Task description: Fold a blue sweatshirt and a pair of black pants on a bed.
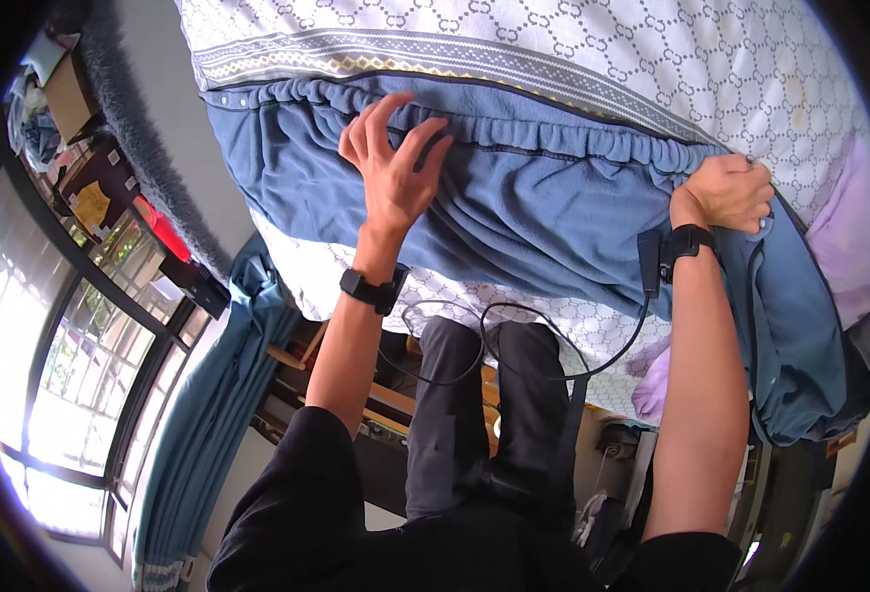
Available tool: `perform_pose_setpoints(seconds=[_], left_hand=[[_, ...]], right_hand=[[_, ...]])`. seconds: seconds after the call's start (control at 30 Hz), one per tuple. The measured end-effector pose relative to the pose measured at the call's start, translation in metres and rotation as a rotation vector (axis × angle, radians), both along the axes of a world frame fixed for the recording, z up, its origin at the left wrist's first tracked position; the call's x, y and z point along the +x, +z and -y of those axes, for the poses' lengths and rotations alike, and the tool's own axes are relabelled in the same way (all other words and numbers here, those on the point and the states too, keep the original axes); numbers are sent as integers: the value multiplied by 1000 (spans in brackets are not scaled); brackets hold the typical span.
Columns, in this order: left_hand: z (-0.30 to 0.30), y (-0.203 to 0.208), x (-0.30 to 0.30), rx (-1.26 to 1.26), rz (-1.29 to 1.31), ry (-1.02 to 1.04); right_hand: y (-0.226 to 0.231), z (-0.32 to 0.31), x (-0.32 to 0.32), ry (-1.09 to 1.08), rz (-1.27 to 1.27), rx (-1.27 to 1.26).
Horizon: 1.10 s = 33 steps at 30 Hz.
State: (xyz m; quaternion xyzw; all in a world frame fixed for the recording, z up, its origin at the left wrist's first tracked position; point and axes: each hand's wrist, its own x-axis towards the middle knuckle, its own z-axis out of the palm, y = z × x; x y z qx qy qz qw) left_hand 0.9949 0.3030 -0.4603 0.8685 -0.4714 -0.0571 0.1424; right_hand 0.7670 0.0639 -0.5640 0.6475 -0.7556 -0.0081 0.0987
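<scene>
A blue fleece garment point(538, 222) lies spread across a white patterned sheet point(593, 49), in front of the person's knees, its gathered band point(568, 136) running along the far side. The left hand point(395, 173) is over the band toward its left part, its grip loosely open with fingers apart and bent; whether the fingertips press the fabric, one cannot tell. The right hand point(729, 192) has its grip closed on the garment at the band's right end, near lilac cloth point(842, 237).
</scene>
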Motion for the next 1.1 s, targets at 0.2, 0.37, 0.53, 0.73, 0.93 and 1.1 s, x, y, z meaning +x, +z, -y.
perform_pose_setpoints(seconds=[0.2,0.37,0.53,0.73,0.93,1.1], left_hand=[[10,4,7,127,-2,-53],[22,11,11,161,-10,-84],[33,25,20,103,72,-121],[63,-30,11,-71,96,89],[54,-66,4,-190,149,131],[46,-76,11,-165,182,99]], right_hand=[[0,0,1,3,11,-4],[-1,1,-1,1,33,-12],[0,-1,0,-4,13,-7],[0,-2,1,33,40,-45],[3,1,0,58,28,-71],[5,-5,6,78,69,-77]])
